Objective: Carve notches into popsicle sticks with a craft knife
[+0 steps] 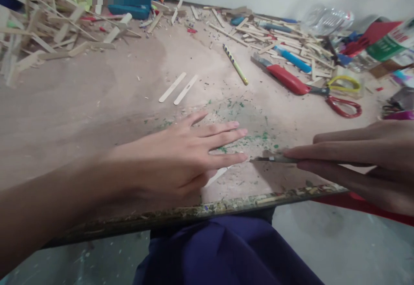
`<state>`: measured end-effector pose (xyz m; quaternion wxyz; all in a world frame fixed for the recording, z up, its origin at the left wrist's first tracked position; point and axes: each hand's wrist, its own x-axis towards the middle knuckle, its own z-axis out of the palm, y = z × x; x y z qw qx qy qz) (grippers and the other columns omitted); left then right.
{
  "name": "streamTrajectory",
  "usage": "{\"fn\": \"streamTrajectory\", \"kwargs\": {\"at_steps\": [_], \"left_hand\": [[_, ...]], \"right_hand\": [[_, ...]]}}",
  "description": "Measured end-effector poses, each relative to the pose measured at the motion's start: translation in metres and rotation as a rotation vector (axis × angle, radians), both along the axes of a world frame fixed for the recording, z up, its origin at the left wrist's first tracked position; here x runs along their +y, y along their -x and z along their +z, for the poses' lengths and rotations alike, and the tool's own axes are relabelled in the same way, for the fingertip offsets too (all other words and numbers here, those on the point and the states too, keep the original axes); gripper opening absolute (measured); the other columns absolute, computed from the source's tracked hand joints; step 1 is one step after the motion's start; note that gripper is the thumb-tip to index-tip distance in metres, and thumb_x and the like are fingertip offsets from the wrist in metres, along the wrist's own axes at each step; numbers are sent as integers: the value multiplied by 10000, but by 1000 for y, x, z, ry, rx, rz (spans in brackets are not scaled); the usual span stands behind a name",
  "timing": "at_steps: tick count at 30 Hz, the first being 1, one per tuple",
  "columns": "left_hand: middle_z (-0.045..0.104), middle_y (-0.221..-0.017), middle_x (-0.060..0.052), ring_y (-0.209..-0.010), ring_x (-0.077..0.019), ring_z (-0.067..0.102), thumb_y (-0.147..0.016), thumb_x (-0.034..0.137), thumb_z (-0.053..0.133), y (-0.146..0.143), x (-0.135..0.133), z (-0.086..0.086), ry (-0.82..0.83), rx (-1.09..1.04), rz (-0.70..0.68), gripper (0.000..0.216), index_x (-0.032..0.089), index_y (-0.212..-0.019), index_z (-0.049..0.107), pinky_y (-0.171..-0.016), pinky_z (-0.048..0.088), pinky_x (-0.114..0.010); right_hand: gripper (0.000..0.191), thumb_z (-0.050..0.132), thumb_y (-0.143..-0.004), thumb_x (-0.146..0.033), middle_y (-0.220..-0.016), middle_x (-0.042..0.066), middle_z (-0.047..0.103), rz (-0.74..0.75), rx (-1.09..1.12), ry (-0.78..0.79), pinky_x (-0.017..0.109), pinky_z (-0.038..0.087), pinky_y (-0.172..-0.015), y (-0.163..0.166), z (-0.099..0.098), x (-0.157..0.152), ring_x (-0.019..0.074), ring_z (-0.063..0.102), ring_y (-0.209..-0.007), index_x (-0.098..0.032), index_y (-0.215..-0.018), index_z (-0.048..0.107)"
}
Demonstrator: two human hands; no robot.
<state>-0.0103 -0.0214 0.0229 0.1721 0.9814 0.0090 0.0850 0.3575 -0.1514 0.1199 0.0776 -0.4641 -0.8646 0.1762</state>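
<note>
My left hand (181,160) lies flat on the wooden board (97,104), fingers stretched out, pressing down a pale ice-cream stick (217,175) that pokes out below the fingers. My right hand (362,160) comes in from the right with its fingers closed around a thin cutter blade (270,159). The blade's tip meets the stick just beside my left fingertips, near the board's front edge.
Two loose sticks (178,88) lie mid-board, a striped pencil (235,64) behind them. A red cutter (284,78), red-handled scissors (339,101) and a blue pen (293,59) sit at the back right among scattered sticks. A big stick pile (42,30) fills the back left.
</note>
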Motion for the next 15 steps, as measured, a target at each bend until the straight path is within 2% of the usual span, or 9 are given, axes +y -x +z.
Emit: {"fn": "streamTrajectory", "kwargs": {"at_steps": [2,5,7,9,11,13,14,15], "left_hand": [[425,-2056,-119,-1950,-337,370,-1275,279,434,-2,0,5,-14,25,-5,613,285,-1872,573,-1585,235,-736],[563,-1969,-181,-1861,-395,526,-1330,504,539,-7,0,11,-125,16,35,526,183,-1704,725,-1507,417,-683],[707,-1828,-248,-1705,-445,690,-1270,668,678,-9,0,11,-217,-48,118,627,113,-1539,793,-1378,553,-635],[851,-1598,-250,-1481,-439,821,-1204,728,775,-10,-1,9,-270,-117,237,648,107,-1384,821,-1225,623,-572],[905,-1432,-186,-1323,-386,857,-1223,599,803,-7,1,9,-265,-141,309,455,150,-1291,827,-1136,617,-514],[906,-1399,-120,-1275,-328,847,-1247,330,746,-3,5,12,-220,-134,293,162,201,-1259,842,-1105,583,-465],[903,-1396,-96,-1255,-305,839,-1224,198,702,-1,7,15,-195,-125,264,157,219,-1255,854,-1085,569,-444],[900,-1392,-78,-1243,-289,831,-1181,96,662,1,10,18,-172,-105,230,255,231,-1257,865,-1068,558,-428]], "right_hand": [[313,573,-1313,-498,-939,-52,875,-7,10,-5,308,556,-554,2,1,-2,139,750,-624,-497,-1473,842],[329,574,-1308,-452,-925,-51,858,18,-10,-41,313,557,-581,8,1,-2,131,736,-613,-482,-1508,834],[344,542,-1318,-407,-943,-50,855,38,-32,-62,325,530,-566,12,0,-3,122,743,-628,-457,-1524,813],[349,518,-1324,-396,-894,-50,819,49,-49,-81,351,499,-540,15,-1,-4,128,718,-600,-441,-1523,800],[362,515,-1318,-399,-853,-48,792,36,-79,-114,379,462,-506,16,-1,-5,146,695,-573,-454,-1532,801],[384,530,-1302,-383,-873,-39,803,28,-91,-142,414,440,-505,16,-3,-6,170,696,-581,-472,-1566,795],[398,536,-1294,-373,-911,-31,823,35,-88,-153,431,438,-519,15,-3,-6,184,709,-606,-481,-1586,784],[414,540,-1288,-360,-957,-22,841,44,-80,-159,445,443,-542,15,-4,-5,196,722,-636,-484,-1611,768]]}}
